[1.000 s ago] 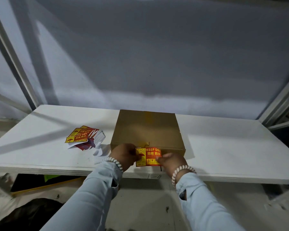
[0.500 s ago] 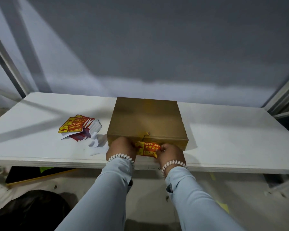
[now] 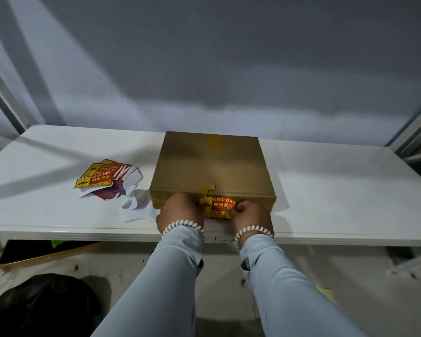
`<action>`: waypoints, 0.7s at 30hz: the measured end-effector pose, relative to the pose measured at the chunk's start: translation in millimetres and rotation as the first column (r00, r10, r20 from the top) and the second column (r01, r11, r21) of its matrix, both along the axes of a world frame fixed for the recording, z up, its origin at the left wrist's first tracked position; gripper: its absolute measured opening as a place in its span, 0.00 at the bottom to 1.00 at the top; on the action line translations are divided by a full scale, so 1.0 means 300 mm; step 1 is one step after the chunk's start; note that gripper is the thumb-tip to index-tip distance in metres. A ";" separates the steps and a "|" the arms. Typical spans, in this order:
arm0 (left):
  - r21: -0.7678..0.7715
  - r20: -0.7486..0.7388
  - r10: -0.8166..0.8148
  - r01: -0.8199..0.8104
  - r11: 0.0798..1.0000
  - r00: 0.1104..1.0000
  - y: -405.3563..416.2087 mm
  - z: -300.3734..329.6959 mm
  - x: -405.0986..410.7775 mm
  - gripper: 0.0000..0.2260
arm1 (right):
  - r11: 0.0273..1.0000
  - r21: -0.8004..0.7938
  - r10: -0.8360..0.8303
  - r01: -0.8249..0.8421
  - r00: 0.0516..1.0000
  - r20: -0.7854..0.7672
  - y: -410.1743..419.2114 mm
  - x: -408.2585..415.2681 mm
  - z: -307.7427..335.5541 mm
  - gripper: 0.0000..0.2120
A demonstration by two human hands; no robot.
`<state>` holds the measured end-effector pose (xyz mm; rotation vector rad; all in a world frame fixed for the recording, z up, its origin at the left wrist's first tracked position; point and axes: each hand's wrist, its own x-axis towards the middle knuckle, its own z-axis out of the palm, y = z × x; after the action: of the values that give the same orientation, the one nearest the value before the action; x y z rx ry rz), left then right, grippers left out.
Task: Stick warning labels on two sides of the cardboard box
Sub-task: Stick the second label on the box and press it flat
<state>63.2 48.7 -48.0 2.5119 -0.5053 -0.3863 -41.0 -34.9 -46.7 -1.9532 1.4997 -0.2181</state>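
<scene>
Label (image 3: 218, 207), red and yellow with the words KEEP DRY, lay flat against the near side of the cardboard box (image 3: 212, 171), between the two hands. The left hand (image 3: 180, 210) covered its left end, fingers pressed on the box side; whether they curled I could not tell. The right hand (image 3: 249, 215) was at the label's right end, and its curled fingers pinched that edge. The box stood on the white bench (image 3: 338, 190), close to the near edge. To the left of the box, near it but apart, a loose pile of the same labels (image 3: 107, 180) lay on the bench, with white backing papers (image 3: 136, 207) beside it.
</scene>
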 end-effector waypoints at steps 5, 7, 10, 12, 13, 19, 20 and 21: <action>0.016 -0.005 0.014 -0.014 1.000 1.000 -0.012 -0.001 -0.003 0.10 | 1.000 0.012 -0.006 0.006 1.000 0.014 -0.015 0.002 -0.016 0.14; 0.018 -0.015 0.029 -0.029 0.999 0.999 -0.017 -0.003 -0.005 0.11 | 1.000 0.009 -0.004 0.004 1.000 0.012 -0.021 0.005 -0.020 0.13; 0.029 -0.005 0.045 -0.045 0.999 0.999 -0.021 -0.006 -0.010 0.13 | 1.000 0.002 -0.006 0.006 1.000 0.015 -0.023 0.009 -0.025 0.13; 0.041 -0.007 0.038 -0.038 0.998 0.999 -0.025 -0.001 -0.014 0.13 | 1.000 -0.005 -0.003 0.003 1.000 0.014 -0.028 0.011 -0.032 0.13; 0.048 -0.009 0.033 -0.032 0.998 0.999 -0.026 0.001 -0.015 0.12 | 1.000 -0.002 -0.003 0.003 1.000 0.015 -0.029 0.012 -0.035 0.13; 0.081 0.050 0.014 -0.018 0.997 0.999 -0.027 0.007 -0.013 0.10 | 1.000 0.006 -0.009 0.009 1.000 0.020 -0.039 0.021 -0.042 0.12; 0.085 0.060 0.012 -0.017 0.996 0.998 -0.029 0.004 -0.012 0.10 | 1.000 0.003 -0.011 0.011 1.000 0.020 -0.039 0.023 -0.042 0.12; 0.085 0.070 0.013 -0.019 0.996 0.997 -0.031 -0.001 -0.009 0.10 | 1.000 -0.001 -0.011 0.011 1.000 0.016 -0.040 0.024 -0.043 0.12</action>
<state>60.4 39.4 -48.4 2.6178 -0.5048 -0.3214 -33.7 -46.8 -59.6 -1.9398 1.5000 -0.2388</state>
